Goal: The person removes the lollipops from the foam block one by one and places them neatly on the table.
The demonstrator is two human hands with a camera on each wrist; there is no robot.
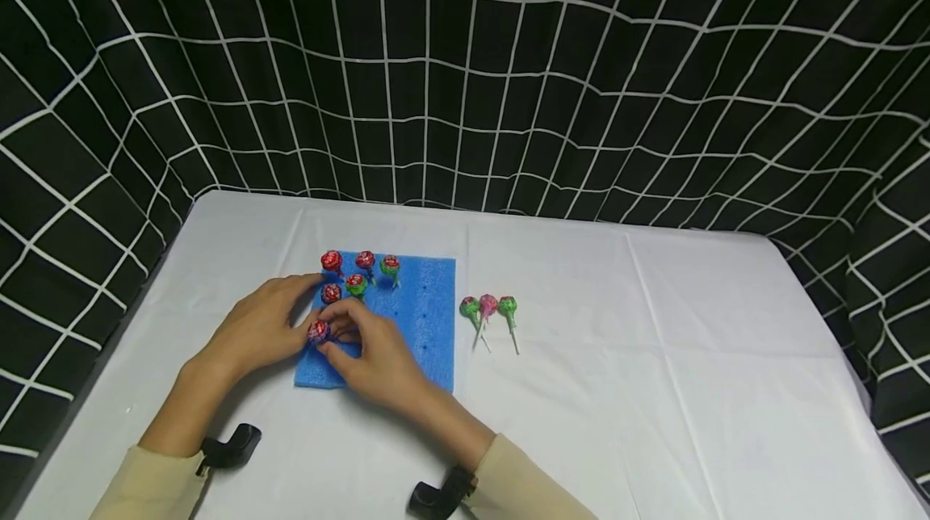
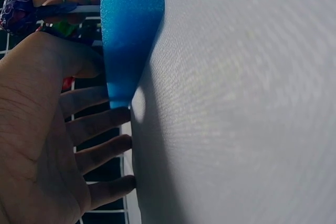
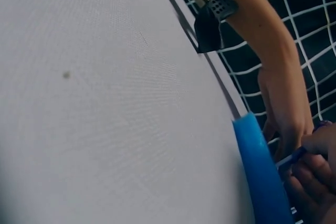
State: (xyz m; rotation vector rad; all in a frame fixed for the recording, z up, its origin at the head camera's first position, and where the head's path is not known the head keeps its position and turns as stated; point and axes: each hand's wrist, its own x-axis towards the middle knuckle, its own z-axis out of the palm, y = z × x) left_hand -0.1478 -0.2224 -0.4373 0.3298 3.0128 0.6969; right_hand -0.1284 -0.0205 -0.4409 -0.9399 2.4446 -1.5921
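Between the thumb and fingers of my right hand point(image 1: 383, 360) is a lollipop in a purple and red wrapper point(image 1: 318, 332). In the left wrist view its white stick point(image 2: 86, 9) reaches the top face of the blue foam block point(image 1: 436, 302); how deep it sits I cannot tell. My left hand point(image 1: 257, 328) lies along the block's left edge. Its fingers are extended, with tips touching the foam's side and the table, and its thumb is over the foam. Several lollipops, among them a red one point(image 1: 331, 261) and a green one point(image 1: 356, 285), stand upright in the block's far left part.
To the right of the block, two green lollipops point(image 1: 508, 306) and a pink one point(image 1: 488, 306) lie on the white tablecloth point(image 1: 617, 391). Small holes dot the foam's right part. A black curtain with a white grid point(image 1: 508, 84) surrounds the table's back and sides.
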